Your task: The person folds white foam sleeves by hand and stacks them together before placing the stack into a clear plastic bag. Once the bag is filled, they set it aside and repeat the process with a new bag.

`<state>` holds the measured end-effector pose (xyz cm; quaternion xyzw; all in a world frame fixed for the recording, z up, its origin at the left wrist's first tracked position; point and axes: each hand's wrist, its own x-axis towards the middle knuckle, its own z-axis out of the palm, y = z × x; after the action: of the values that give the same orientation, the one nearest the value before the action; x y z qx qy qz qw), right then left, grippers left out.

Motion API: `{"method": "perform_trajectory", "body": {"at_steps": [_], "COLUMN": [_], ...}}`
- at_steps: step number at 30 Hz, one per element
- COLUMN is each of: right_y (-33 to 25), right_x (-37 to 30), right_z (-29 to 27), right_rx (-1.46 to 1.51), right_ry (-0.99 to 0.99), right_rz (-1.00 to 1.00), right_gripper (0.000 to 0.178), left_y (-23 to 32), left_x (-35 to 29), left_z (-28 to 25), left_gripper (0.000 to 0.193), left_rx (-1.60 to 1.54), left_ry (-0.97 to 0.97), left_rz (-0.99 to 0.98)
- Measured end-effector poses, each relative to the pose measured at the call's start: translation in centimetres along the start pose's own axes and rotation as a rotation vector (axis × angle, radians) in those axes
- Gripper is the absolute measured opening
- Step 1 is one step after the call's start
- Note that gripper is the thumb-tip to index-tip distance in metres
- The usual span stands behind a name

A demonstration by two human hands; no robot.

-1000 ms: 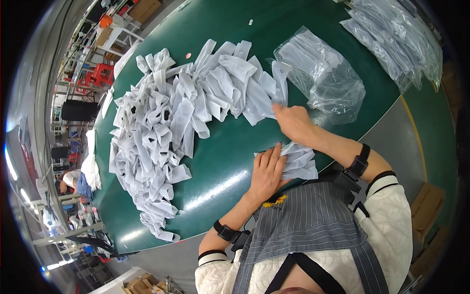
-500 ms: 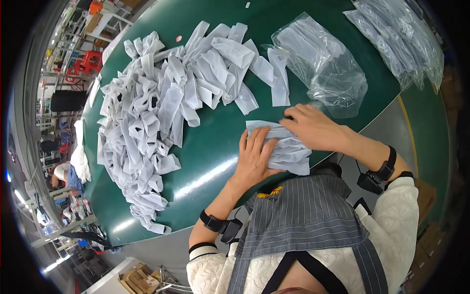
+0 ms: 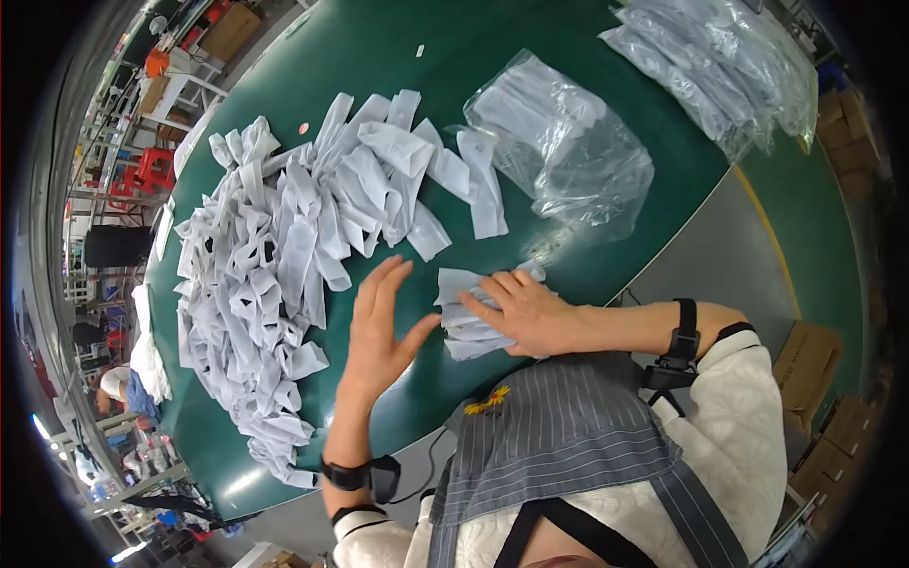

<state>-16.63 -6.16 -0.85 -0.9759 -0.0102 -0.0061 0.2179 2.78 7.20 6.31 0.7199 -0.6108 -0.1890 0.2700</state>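
A small stack of white fabric pieces (image 3: pixel 461 322) lies at the near edge of the green table (image 3: pixel 530 123). My right hand (image 3: pixel 525 312) presses flat on that stack, fingers spread over it. My left hand (image 3: pixel 379 327) hovers open just left of the stack, palm facing it, holding nothing. A big loose heap of the same white fabric pieces (image 3: pixel 284 256) spreads over the table to the left and beyond my left hand.
A crumpled clear plastic bag (image 3: pixel 563 151) lies beyond the stack. More clear bags with white pieces (image 3: pixel 729 57) are piled at the far right. Cardboard boxes (image 3: pixel 810 364) stand on the floor to the right. Red stools and shelving (image 3: pixel 142 170) line the far left.
My left hand has lifted off the stack and moved left, opening. My right hand has stayed on the stack, which sits a little nearer the table's edge.
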Motion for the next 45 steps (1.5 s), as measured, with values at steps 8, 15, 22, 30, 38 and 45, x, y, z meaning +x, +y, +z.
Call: {"method": "perform_trajectory", "body": {"at_steps": [8,15,22,30,38,45], "right_y": [2.2,9.8,18.4,14.7,15.7,4.9], "right_x": [-11.6,-10.3,-3.3,5.6,-11.0,-8.5], "right_z": [-6.5,-10.0,-7.7,-6.4,-6.6,-5.0], "right_rx": [0.142,0.776,0.763,-0.226,0.151,0.365], "right_ry": [0.019,0.382,0.183,0.251,0.564,0.424], "right_rz": [0.577,0.797,-0.032,0.724,0.645,0.359], "right_gripper": [0.088,0.081,0.079,0.068,0.028,0.012], "left_y": [8.7,9.3,12.1,12.7,-13.1,-15.4], "left_x": [12.7,14.7,18.6,16.8,12.1,10.0], "left_z": [11.4,11.1,11.4,14.6,-0.6,0.9], "left_gripper": [0.067,0.051,0.043,0.041,0.027,0.029], "left_rx": [0.328,0.184,0.018,-0.107,0.473,0.61], "left_ry": [0.238,0.233,0.556,0.097,0.433,0.416], "left_rz": [0.256,0.482,0.711,0.658,0.087,0.0]}}
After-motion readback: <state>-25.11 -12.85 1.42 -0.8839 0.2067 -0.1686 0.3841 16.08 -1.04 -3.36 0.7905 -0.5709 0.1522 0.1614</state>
